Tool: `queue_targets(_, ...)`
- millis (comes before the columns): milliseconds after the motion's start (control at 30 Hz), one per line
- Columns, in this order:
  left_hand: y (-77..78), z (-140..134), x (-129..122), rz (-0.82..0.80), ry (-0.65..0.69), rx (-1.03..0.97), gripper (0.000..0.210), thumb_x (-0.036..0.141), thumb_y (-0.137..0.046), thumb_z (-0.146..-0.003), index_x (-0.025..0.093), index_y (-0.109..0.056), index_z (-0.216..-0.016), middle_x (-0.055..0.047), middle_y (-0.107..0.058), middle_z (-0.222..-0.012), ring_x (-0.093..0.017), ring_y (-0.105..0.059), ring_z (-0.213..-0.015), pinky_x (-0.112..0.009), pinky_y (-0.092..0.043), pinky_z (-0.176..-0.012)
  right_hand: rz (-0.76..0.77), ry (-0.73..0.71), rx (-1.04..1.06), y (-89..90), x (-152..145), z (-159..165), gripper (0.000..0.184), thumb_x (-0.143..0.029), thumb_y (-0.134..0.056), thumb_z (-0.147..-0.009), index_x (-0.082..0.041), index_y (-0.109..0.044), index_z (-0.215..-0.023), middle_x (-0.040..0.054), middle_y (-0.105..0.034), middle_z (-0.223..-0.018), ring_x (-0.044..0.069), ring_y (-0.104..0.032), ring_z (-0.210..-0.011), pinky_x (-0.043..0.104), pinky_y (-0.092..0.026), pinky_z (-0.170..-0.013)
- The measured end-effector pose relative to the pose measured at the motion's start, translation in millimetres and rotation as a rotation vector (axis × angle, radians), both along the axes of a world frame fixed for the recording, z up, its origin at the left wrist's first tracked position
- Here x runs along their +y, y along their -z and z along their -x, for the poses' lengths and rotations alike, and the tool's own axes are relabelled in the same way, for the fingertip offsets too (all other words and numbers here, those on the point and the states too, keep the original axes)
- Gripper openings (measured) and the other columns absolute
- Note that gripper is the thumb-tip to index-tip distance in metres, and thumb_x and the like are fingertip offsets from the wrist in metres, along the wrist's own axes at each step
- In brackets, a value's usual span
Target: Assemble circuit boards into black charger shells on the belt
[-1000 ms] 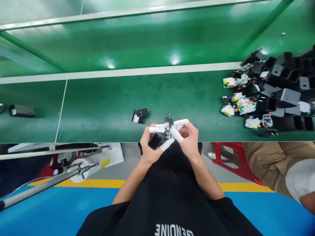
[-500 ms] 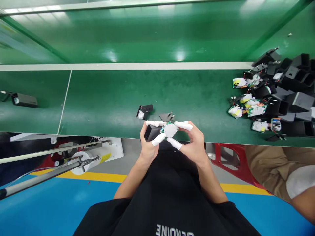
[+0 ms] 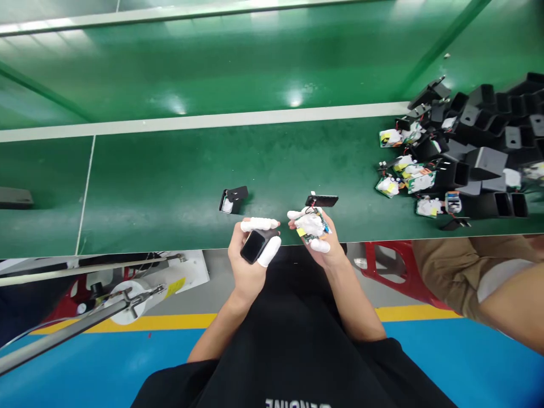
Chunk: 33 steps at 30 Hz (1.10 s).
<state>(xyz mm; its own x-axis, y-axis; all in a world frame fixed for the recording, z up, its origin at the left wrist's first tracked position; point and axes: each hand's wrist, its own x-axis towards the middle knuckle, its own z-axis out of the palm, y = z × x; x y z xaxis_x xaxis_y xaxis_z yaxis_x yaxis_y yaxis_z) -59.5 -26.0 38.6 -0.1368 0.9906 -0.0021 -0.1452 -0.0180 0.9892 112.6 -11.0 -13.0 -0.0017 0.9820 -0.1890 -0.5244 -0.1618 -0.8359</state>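
My left hand (image 3: 250, 255), with white finger cots on its thumb and fingers, is closed around a black plastic housing (image 3: 254, 246). The housing's dark end faces up toward me. In my right hand (image 3: 325, 246), also wearing white finger cots, sits a green circuit board (image 3: 312, 225) coated with white compound, a yellow patch at its corner. A black plug cover (image 3: 322, 200) hangs at the board's far edge, joined by thin wires. Just beyond my left hand, a small black housing (image 3: 233, 199) with a white part inside lies on the green bench (image 3: 170, 187).
A heap of black housings (image 3: 484, 161) and white-coated circuit boards (image 3: 420, 181) covers the bench's right end. Another dark housing (image 3: 15, 198) lies at the far left. A red stool (image 3: 386, 266) and a seated person's leg (image 3: 450, 266) are at right, below the bench edge.
My hands have moved apart. The board now rests in my right hand alone, turned over with its plug cover, while my left hand keeps the housing. The view has shifted to the right.
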Motion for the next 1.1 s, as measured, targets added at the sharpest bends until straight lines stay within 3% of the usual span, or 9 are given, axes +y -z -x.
queue_targets(133, -2.6, -7, -1, 0.237, 0.104, -0.226, 0.032, 0.033, -0.096, -0.087, 0.027, -0.074, -0.109, -0.004, -0.079, -0.112, -0.024, -0.080, -0.107, -0.038, -0.072, -0.093, -0.011, -0.036, 0.008, -3.2, -2, -1, 0.079, -0.057, -0.113, -0.049, -0.030, -0.078, -0.114, 0.0079, -0.086, -0.112, 0.034, -0.085, -0.104, 0.054, -0.073, -0.094)
queue_targets(233, -1.5, -12, -1, 0.386, 0.111, -0.389, 0.045, 0.034, -0.106, -0.073, 0.028, -0.074, -0.104, 0.001, -0.076, -0.101, -0.017, -0.078, -0.092, -0.029, -0.070, -0.084, -0.028, -0.125, 0.010, -7.7, -3, -1, 0.078, -0.054, -0.113, -0.052, -0.028, -0.080, -0.117, 0.0105, -0.085, -0.118, 0.034, -0.084, -0.105, 0.050, -0.075, -0.086)
queue_targets(367, 1.0, -17, 0, 0.484, 0.122, -0.521, 0.046, 0.026, -0.108, -0.066, 0.026, -0.072, -0.095, 0.004, -0.072, -0.094, -0.012, -0.073, -0.083, -0.022, -0.066, -0.076, -0.101, -0.146, -0.007, -8.6, -4, -4, 0.074, -0.053, -0.113, -0.054, -0.028, -0.080, -0.115, 0.0124, -0.083, -0.128, 0.035, -0.082, -0.114, 0.054, -0.073, -0.094)
queue_targets(467, 2.3, -18, 1, 0.488, 0.148, -0.564, 0.047, 0.027, -0.108, -0.065, 0.026, -0.072, -0.095, 0.003, -0.073, -0.097, -0.014, -0.075, -0.086, -0.025, -0.067, -0.076, -0.149, -0.130, 0.018, -2.9, -7, -10, 0.078, -0.068, -0.110, -0.054, -0.026, -0.079, -0.113, 0.0125, -0.084, -0.119, 0.038, -0.082, -0.116, 0.058, -0.070, -0.099)
queue_targets(567, 4.6, -17, 1, 0.497, 0.134, -0.573, 0.050, 0.027, -0.108, -0.061, 0.026, -0.072, -0.096, 0.002, -0.074, -0.099, -0.014, -0.074, -0.085, -0.027, -0.068, -0.077, -0.115, -0.113, 0.029, 0.7, -10, -15, 0.073, -0.079, -0.101, -0.064, -0.028, -0.075, -0.110, 0.0103, -0.084, -0.112, 0.037, -0.084, -0.110, 0.057, -0.071, -0.093)
queue_targets(700, 11.6, -17, 4, 0.439, 0.099, -0.484, 0.045, 0.030, -0.105, -0.067, 0.026, -0.073, -0.098, 0.000, -0.074, -0.101, -0.016, -0.074, -0.088, -0.029, -0.067, -0.081, -0.101, -0.097, -0.016, -4.9, -7, -14, 0.062, -0.065, -0.106, -0.065, -0.029, -0.072, -0.103, 0.0101, -0.085, -0.116, 0.033, -0.084, -0.103, 0.052, -0.071, -0.082)
queue_targets(833, 24.7, -12, 11, 0.202, 0.138, -0.264, 0.033, 0.030, -0.092, -0.089, 0.028, -0.075, -0.116, -0.004, -0.077, -0.116, -0.020, -0.076, -0.109, -0.035, -0.067, -0.099, -0.089, 0.101, -0.036, -10.3, 1, -9, 0.064, -0.056, -0.111, -0.061, -0.032, -0.075, -0.108, 0.0094, -0.084, -0.125, 0.034, -0.084, -0.106, 0.048, -0.072, -0.078)
queue_targets(967, 29.4, 0, 16, 0.046, 0.290, -0.042, 0.055, 0.029, -0.088, -0.094, 0.030, -0.067, -0.144, -0.009, -0.072, -0.136, -0.025, -0.073, -0.127, -0.040, -0.065, -0.108, 0.065, 0.202, -0.010, -7.0, 8, -9, 0.060, -0.064, -0.100, -0.078, -0.031, -0.075, -0.121, 0.0079, -0.084, -0.127, 0.027, -0.084, -0.094, 0.044, -0.074, -0.081)
queue_targets(1100, 20.0, 0, 17, -0.077, 0.300, 0.232, 0.045, 0.026, -0.094, -0.087, 0.026, -0.070, -0.125, -0.008, -0.070, -0.128, -0.023, -0.074, -0.112, -0.039, -0.064, -0.101, 0.208, 0.237, 0.047, -4.7, 13, -5, 0.053, -0.071, -0.084, -0.089, -0.023, -0.076, -0.110, 0.0070, -0.083, -0.106, 0.020, -0.080, -0.081, 0.034, -0.071, -0.072)
